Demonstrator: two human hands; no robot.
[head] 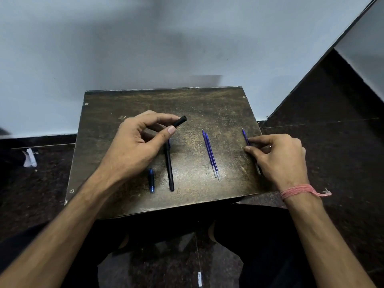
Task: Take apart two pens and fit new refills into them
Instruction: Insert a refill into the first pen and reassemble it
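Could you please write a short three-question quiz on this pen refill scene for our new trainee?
1. True or false: the left hand holds a black pen barrel.
2. How many refills lie together in the middle of the table? A) one B) two C) four
3. Fill in: the right hand touches a ____ refill near the table's right edge.

Key: 1 true; 2 B; 3 blue

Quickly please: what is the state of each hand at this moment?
Left hand: closed, holding a black pen barrel.
Right hand: closed, pinching a blue refill on the table.
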